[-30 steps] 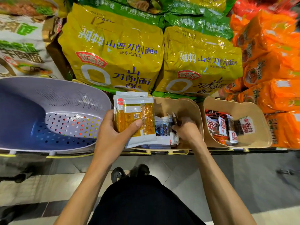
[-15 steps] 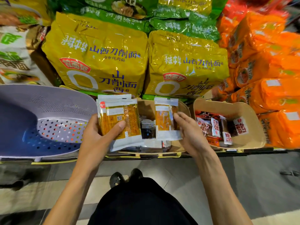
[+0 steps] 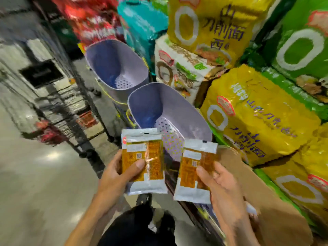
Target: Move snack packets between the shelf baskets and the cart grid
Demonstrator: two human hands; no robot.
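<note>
Since before, you turn left. Below the purple basket (image 3: 191, 119), left hand (image 3: 113, 176) grips first packet (image 3: 152, 157), right hand (image 3: 225, 185) grips second packet (image 3: 188, 174); neither yet delivered.

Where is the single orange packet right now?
The single orange packet is low, right of centre in the head view, pinched by the right hand, beside the packet stack in the left hand, in front of the nearer purple basket.

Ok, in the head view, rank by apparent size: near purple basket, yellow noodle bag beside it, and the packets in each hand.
1. yellow noodle bag
2. near purple basket
3. left-hand packet stack and right-hand packet look about alike, so not ranked. Both sit nearest the camera.
</note>
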